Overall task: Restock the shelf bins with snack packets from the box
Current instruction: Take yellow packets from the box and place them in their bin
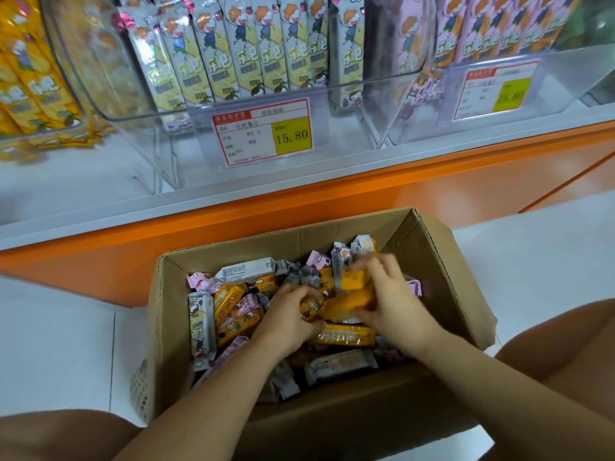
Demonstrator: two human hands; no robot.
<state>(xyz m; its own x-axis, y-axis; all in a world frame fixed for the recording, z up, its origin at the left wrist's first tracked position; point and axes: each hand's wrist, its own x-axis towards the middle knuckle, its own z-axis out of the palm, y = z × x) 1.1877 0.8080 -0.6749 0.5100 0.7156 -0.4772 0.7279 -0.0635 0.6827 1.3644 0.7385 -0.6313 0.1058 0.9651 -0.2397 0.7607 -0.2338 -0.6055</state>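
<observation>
**Snack packets (352,299) clutched over an open cardboard box (166,327)**

A bunch of orange-wrapped packets is held between both hands, above the middle of the box. The right hand (389,304) has its fingers curled over the top of the bunch, grasping it; this hand is slightly blurred. The left hand (289,316) clasps the left end of the bunch, with fingers and thumb wrapped round one orange packet. Another orange packet (346,335) lies flat on the pile just beneath both hands.

The box is filled with a loose heap of orange, pink and grey-white packets lying at all angles. Its flaps stand open. It sits on a white floor (56,344) between the person's bare knees, one at the near left (56,434) and one at the near right (565,341).

Beyond the box, an orange shelf front (399,207) runs across the scene, topped by a white ledge (83,207). Clear plastic bins stand along the ledge. The middle bin (100,68) holds an upright row of grey and pale-yellow packets (253,54) printed with a cartoon figure. A red-framed price label (263,133) on its front reads 15.80. The left bin (43,134) holds yellow packets (30,88). The right bin (565,81) holds pink packets (482,24) and carries a second label (496,91), also 15.80.
</observation>
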